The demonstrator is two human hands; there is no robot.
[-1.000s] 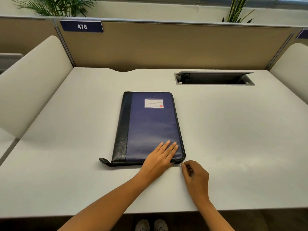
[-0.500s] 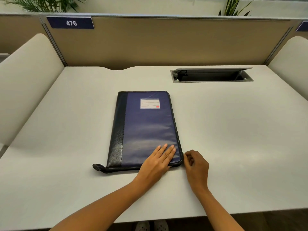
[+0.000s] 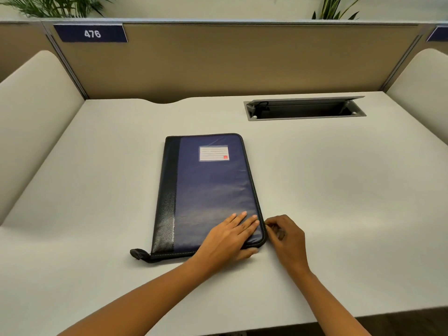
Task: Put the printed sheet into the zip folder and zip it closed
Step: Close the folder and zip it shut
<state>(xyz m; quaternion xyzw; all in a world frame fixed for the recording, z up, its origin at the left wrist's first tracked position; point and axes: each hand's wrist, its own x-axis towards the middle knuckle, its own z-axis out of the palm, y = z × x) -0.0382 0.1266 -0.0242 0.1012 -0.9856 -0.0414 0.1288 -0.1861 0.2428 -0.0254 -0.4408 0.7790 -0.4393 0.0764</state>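
Note:
A dark blue zip folder [image 3: 208,187] with a black spine strip and a white label lies flat and closed on the desk. My left hand [image 3: 230,237] rests palm down on its near right corner, fingers spread. My right hand [image 3: 287,235] is beside the folder's right edge, with thumb and finger pinched on the small zip pull [image 3: 266,223] just past the near right corner. The printed sheet is not visible. A black tab [image 3: 138,253] sticks out at the folder's near left corner.
The pale desk [image 3: 339,190] has an open cable tray [image 3: 305,110] at the back right. A tan partition [image 3: 242,59] with a "476" plate closes the back. Rounded beige side screens stand left and right. The desk's front edge runs under my forearms.
My right hand has drawn the zip pull around the near right corner and a little way up the right edge. My left hand stays pressed on the cover.

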